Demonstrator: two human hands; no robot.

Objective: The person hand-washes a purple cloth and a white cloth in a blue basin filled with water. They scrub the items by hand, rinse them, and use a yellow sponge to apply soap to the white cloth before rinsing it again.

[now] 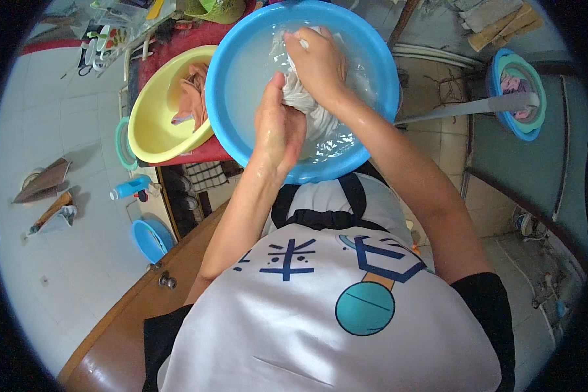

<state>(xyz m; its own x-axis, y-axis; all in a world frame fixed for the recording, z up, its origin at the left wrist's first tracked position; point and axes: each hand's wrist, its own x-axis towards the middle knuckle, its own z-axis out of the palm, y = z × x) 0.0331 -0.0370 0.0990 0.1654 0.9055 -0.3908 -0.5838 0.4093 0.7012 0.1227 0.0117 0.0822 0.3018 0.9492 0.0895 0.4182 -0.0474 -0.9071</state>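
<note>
A large blue plastic basin (301, 175) holds cloudy water, with a wet white cloth (318, 120) partly in it. My right hand (318, 63) is closed on a bunched upper part of the cloth near the basin's far side. Lower and to the left, my left hand (281, 122) has its palm and thumb around the cloth's twisted middle. The cloth's lower end spreads into the water. Beside the blue basin, on the left, a yellow basin (142, 115) contains a crumpled orange-brown garment (193, 98).
Both basins stand at a red-topped table (176, 49). A green basket (220, 12) is behind them. At the right are a grey pole (460, 108) and stacked basins (497, 83) with cloth inside. A wooden door (127, 313) stands at the lower left.
</note>
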